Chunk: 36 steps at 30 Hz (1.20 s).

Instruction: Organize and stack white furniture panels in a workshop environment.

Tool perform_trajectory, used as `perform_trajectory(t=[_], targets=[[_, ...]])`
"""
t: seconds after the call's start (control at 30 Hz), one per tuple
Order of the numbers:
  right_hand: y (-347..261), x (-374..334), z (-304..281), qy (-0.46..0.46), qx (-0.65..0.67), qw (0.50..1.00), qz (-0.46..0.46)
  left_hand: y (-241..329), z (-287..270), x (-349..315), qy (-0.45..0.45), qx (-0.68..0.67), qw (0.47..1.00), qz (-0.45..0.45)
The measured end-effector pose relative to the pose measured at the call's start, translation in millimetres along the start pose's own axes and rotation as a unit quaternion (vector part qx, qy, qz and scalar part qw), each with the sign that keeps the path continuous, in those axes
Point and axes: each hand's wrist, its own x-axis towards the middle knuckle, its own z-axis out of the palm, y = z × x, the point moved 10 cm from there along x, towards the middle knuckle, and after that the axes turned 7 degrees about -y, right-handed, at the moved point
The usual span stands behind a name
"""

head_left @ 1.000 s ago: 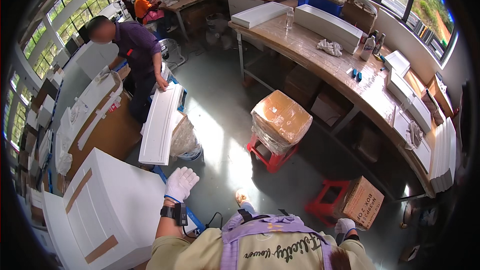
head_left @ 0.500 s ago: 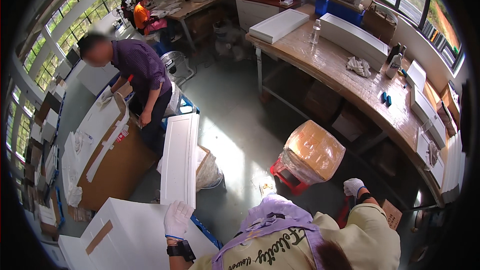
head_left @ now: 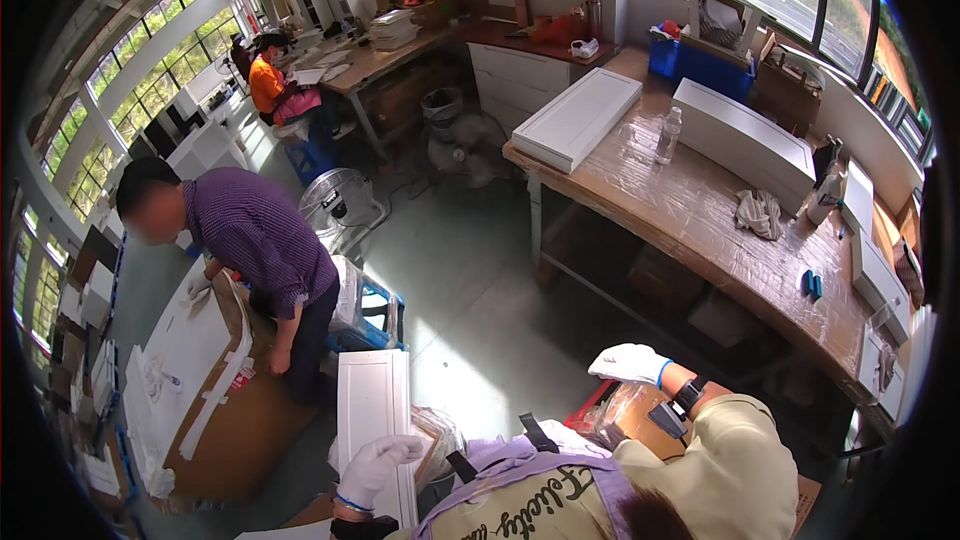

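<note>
My right hand [head_left: 630, 364] has swung in over the box [head_left: 632, 422], fingers straight, grip empty. Left hand [head_left: 378, 470] is now over the panel [head_left: 373, 390]'s near end, loosely spread, so it's within reach; can't tell if I'm touching.

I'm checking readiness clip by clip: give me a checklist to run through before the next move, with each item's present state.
1. Gloves worn on the left hand and right hand: ok, both white.
2. Right hand free: ok, nothing is seen in it.
3. Left hand touching the long white panel: cannot tell; it overlaps the panel in view, but contact is unclear.
4. Co-worker's lowered hand off that panel: ok, it shows apart from it.
5. Plastic-covered workbench free of loose items: not ok; a clear bottle and crumpled cloth are on it.
</note>
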Motion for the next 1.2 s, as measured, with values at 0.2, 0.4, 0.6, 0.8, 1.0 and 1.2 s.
perform_trajectory(t=[0.2, 0.4, 0.6, 0.8, 1.0, 1.2], targets=[[-123, -3, -2, -0.222, 0.003, 0.971, -0.091, 50, 70, 105, -0.341, 0.358, 0.868, -0.044], [-102, 76, -23, -0.197, 0.034, 0.977, -0.071, 88, 45, 215, -0.399, 0.379, 0.834, -0.029], [-102, 158, -79, -0.043, 0.114, 0.991, -0.052, 90, 39, 313, -0.456, -0.028, 0.873, -0.172], [-111, 230, -101, -0.072, 0.001, 0.99, -0.119, 73, 20, 401, -0.489, 0.116, 0.864, 0.03], [-103, 267, -150, -0.245, -0.042, 0.968, -0.026, 170, 48, 447, -0.461, 0.159, 0.873, 0.008], [-94, 280, -246, -0.187, -0.084, 0.979, -0.001, 222, 75, 509, -0.416, 0.15, 0.897, -0.024]])
